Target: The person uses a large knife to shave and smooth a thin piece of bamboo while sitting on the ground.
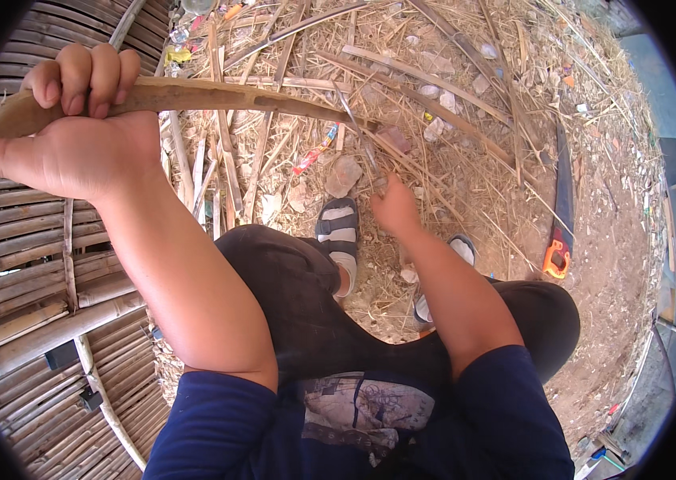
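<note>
My left hand [86, 128] is raised at the upper left, its fingers wrapped over the near end of a split bamboo strip [218, 98]. The strip slants away to the right and down toward the ground, and its far end reaches beside the blade of a long, narrow knife [366, 144]. My right hand [396, 206] is closed around the handle of that knife, low above the ground near my feet. The blade points up and away, crossing close to the strip's far end; I cannot tell whether they touch. Most of the handle is hidden in my fist.
A handsaw [562, 192] with an orange handle lies on the dirt at right. Several bamboo strips [434, 88] litter the straw-covered ground ahead. A stone [343, 176] sits before my sandalled foot [338, 228]. On the left stands a slatted bamboo wall [26, 232].
</note>
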A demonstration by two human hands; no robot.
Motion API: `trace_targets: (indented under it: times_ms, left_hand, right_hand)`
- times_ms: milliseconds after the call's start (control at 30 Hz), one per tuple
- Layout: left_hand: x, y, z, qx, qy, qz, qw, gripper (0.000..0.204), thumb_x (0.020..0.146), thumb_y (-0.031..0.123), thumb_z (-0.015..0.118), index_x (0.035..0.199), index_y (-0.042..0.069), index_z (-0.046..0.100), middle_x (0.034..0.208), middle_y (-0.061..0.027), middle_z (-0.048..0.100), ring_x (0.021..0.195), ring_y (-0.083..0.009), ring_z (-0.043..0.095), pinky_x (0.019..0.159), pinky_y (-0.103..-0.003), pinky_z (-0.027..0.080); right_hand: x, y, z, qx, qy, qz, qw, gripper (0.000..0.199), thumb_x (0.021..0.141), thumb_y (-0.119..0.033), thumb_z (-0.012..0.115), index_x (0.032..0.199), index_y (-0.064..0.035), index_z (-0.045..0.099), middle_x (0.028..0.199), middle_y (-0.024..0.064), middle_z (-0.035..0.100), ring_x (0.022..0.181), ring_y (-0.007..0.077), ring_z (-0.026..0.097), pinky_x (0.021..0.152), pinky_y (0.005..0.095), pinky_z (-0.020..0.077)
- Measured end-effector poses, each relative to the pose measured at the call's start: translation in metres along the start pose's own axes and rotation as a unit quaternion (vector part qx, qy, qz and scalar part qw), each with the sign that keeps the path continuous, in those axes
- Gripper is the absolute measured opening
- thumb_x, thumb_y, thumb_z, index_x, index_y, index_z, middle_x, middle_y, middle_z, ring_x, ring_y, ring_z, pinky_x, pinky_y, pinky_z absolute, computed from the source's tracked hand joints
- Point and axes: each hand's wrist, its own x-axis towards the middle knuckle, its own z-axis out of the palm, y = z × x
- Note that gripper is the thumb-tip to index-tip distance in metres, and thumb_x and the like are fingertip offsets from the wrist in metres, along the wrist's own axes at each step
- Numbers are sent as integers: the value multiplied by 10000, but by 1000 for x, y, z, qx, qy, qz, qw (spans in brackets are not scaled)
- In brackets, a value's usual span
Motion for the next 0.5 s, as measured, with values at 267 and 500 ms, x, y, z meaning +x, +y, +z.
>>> trace_targets:
  times_ms: [267,500]
  left_hand:
    - [9,5,-10,-4,-6,0,1000,839,810,947,174,706,136,365,603,8,286,523,-125,187,530,-276,201]
    - [7,-7,-3,2,-1,13,1000,882,792,956,71,748,133,386,599,2,296,524,-124,203,522,-273,199]
  right_hand:
    - [-19,-99,-42,118,23,-179,977,319,822,-162,700,1097,-42,589,946,223,709,871,439,682,762,505,537]
    - [-2,13,20,58,69,-34,995,351,800,-148,705,1104,-4,605,922,266,694,916,440,678,831,492,537]
